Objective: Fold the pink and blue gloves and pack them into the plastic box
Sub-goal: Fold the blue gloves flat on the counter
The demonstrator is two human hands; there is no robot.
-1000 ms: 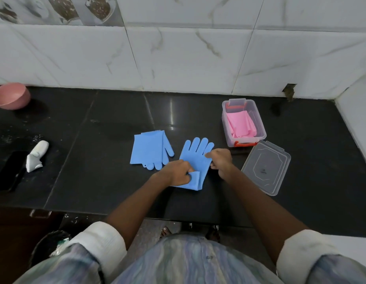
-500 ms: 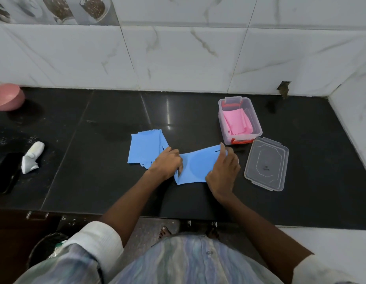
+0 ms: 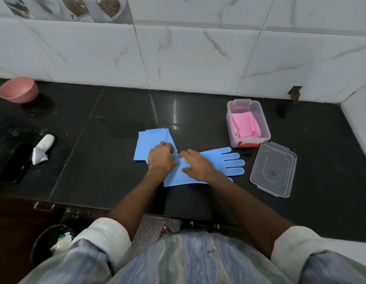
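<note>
Left hand (image 3: 160, 159) is curled, gripping the cuff of the blue glove (image 3: 221, 162); right hand (image 3: 196, 163) presses flat, fingers spread, on the glove on the counter (image 3: 116, 111).

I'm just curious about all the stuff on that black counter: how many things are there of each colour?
Blue: 2, the blue rubber glove laid flat and the folded blue glove.
Pink: 2, the folded pink gloves and the round pink bowl.
Clear: 2, the clear plastic box and its clear lid.
White: 1, the white tube.
Black: 1, the flat black phone.
Total: 8.
</note>
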